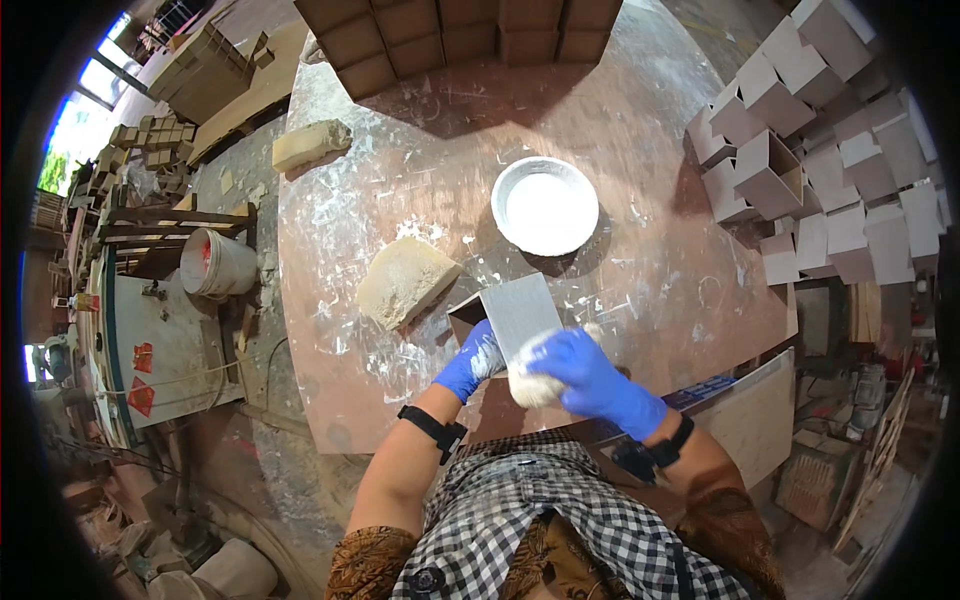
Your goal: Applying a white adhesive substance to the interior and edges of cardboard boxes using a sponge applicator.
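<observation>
A small open box (518, 302) is tilted over the near part of the table, its upper face coated wet grey. My left hand (473, 363), in a blue glove smeared with white, grips the box from its left side; part of those fingers is hidden behind it. In my right hand (592, 378), also blue-gloved, is a cream sponge (533, 386), pressed against the box's near end. Beyond the box stands a round white bowl (499, 218) with white liquid in it. A thick, crumbly sponge piece (402, 284) lies left of the box.
Another yellowish sponge block (308, 147) lies at the table's far left. Brown boxes (415, 50) stand stacked along the far edge. Grey-white coated boxes (775, 175) are piled at the right. A white bucket (220, 263) is left of the stained table (350, 380).
</observation>
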`<state>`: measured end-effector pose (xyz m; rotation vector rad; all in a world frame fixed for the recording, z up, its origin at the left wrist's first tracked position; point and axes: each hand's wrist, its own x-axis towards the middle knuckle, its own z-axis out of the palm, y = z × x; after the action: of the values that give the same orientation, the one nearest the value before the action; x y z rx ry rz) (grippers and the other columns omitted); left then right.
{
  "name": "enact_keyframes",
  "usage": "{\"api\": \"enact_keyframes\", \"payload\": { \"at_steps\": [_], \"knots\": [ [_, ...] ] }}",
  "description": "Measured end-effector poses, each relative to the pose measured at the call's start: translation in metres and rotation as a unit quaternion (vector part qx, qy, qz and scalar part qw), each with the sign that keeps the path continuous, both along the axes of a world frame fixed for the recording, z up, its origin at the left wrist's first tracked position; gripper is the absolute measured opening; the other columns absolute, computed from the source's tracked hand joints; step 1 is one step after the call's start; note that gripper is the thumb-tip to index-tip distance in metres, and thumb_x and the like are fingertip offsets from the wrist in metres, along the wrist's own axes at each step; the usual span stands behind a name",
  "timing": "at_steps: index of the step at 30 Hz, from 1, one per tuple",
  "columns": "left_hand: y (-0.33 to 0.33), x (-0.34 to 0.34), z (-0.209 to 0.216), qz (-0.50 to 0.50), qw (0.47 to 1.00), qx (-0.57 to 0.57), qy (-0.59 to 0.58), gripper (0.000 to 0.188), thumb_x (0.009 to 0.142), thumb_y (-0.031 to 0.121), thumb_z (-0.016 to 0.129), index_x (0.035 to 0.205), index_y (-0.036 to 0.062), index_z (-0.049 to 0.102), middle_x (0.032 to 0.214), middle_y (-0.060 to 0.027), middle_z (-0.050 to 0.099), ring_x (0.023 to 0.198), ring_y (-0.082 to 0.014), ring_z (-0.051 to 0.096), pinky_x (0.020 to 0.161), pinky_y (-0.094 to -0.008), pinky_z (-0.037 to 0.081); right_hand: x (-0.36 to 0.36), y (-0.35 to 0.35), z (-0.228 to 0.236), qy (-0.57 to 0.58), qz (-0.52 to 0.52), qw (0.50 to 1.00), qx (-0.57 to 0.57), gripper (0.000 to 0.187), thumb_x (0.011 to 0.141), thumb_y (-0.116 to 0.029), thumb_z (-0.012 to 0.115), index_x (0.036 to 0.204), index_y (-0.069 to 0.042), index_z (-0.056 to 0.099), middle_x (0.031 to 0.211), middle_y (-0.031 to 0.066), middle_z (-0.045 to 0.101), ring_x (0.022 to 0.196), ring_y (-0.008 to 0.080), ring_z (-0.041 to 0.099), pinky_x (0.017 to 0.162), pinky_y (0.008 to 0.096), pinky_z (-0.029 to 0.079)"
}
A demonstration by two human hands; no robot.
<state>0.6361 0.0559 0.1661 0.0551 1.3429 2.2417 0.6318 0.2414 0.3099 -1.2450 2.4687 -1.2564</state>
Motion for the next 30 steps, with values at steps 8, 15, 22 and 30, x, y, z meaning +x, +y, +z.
{"api": "enact_keyframes", "payload": {
  "at_steps": [8, 15, 22, 30],
  "knots": [
    [0.007, -0.020, 0.028, -0.072, 0.851, -0.344, 0.391, 0.026, 0.085, 0.011, 0.052, 0.111, 0.0056, 0.056, 0.104, -0.0085, 0.061, 0.095, -0.0215, 0.057, 0.082, -0.0303, 0.046, -0.057, -0.015, 0.013, -0.004, -0.080, 0.989, -0.126, 0.042, 0.058, 0.002, 0.065, 0.097, -0.011, 0.061, 0.095, 0.0067, 0.062, 0.087, 0.0269, 0.056, 0.080, 0.0351, 0.042],
    [-0.011, 0.003, -0.043, -0.012, 0.748, -0.476, 0.462, 0.032, 0.085, 0.021, 0.054, 0.113, 0.0066, 0.055, 0.109, -0.0106, 0.059, 0.098, -0.0221, 0.056, 0.086, -0.0324, 0.044, -0.069, -0.080, 0.016, 0.067, 0.006, 0.996, -0.052, 0.040, 0.058, -0.008, 0.066, 0.098, -0.013, 0.062, 0.098, 0.0062, 0.060, 0.091, 0.0265, 0.055, 0.080, 0.0383, 0.041],
    [-0.009, 0.010, -0.048, 0.046, 0.991, -0.110, 0.054, 0.033, 0.085, 0.024, 0.053, 0.112, 0.0044, 0.056, 0.111, -0.0113, 0.059, 0.102, -0.0224, 0.055, 0.089, -0.0325, 0.042, 0.014, 0.000, 0.019, -0.049, 0.101, 0.993, -0.039, 0.043, 0.058, -0.001, 0.059, 0.100, -0.012, 0.062, 0.098, 0.0079, 0.059, 0.092, 0.0286, 0.055, 0.082, 0.0400, 0.041],
    [-0.002, -0.006, -0.008, -0.004, 0.998, 0.021, -0.061, 0.033, 0.087, 0.015, 0.051, 0.118, 0.0037, 0.050, 0.108, -0.0098, 0.057, 0.096, -0.0191, 0.055, 0.085, -0.0292, 0.045, -0.105, -0.015, -0.007, 0.062, -0.121, 0.987, -0.085, 0.039, 0.059, 0.001, 0.069, 0.097, -0.007, 0.062, 0.096, 0.0099, 0.059, 0.092, 0.0263, 0.055, 0.083, 0.0345, 0.043]
  ]
}}
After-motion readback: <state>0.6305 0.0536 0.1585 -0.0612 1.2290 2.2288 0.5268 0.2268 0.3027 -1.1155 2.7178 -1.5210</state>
